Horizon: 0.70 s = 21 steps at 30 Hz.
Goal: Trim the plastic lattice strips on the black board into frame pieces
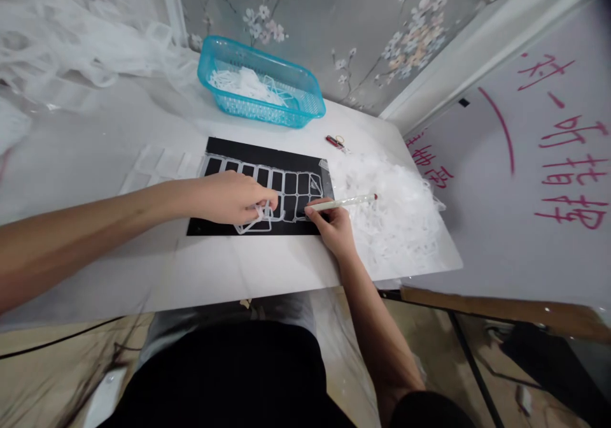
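Note:
A black sheet (219,227) lies on the white table, with a translucent strip of rectangular frames (289,184) across it. My left hand (236,197) is over the sheet's left half, thumb and fingers pinched on a loose white frame piece (255,227). At the sheet's right part, my right hand (334,223) holds a white pen-like tool (351,201) between thumb and fingers. The tool's reddish end points right, and its other end is near the strip. The strip extends left past the sheet, partly behind my left forearm.
A blue basket (310,100) with white pieces stands behind the sheet. A pile of white pieces (396,211) covers the table's right end. Red clippers (334,142) lie behind the sheet. Translucent strips (86,39) are heaped at the back left. A whiteboard (525,224) stands at the right.

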### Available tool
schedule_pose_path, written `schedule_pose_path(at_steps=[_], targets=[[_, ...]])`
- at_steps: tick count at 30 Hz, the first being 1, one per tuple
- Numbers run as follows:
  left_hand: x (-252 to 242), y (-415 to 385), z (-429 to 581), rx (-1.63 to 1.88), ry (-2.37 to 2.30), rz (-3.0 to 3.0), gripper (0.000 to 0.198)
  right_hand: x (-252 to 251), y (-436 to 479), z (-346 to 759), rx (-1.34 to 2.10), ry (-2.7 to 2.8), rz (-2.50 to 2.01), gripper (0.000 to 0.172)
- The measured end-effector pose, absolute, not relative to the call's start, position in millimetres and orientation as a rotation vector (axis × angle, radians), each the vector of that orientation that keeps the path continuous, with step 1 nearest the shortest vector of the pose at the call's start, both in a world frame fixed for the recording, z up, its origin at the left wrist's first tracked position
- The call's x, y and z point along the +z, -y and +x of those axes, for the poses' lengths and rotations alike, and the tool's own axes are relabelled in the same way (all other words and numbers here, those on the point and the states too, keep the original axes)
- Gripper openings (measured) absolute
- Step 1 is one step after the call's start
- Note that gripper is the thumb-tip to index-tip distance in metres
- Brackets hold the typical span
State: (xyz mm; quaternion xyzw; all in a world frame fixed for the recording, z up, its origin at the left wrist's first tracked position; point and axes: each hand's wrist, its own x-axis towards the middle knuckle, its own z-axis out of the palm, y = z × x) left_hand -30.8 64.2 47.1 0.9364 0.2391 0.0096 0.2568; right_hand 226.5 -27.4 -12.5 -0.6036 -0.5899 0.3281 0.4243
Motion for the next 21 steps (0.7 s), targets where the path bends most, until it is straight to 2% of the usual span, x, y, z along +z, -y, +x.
schedule_pose_path(at_steps=[5,11,16,21], targets=[[62,-69,-34,-0.107,-0.319,2.216,0.037,-14,27,227,0.818,1.487,-1.501,0.021],[41,-59,-30,-0.109,-0.594,2.558,0.046,-17,25,231,0.819,1.502,-1.544,0.024],[37,-59,-31,-0.125,-0.662,2.579,0.048,-18,24,232,0.822,1.501,-1.533,0.024],[49,-67,-32,-0.108,-0.483,2.414,0.047,-18,23,232,0.826,1.491,-1.514,0.023]])
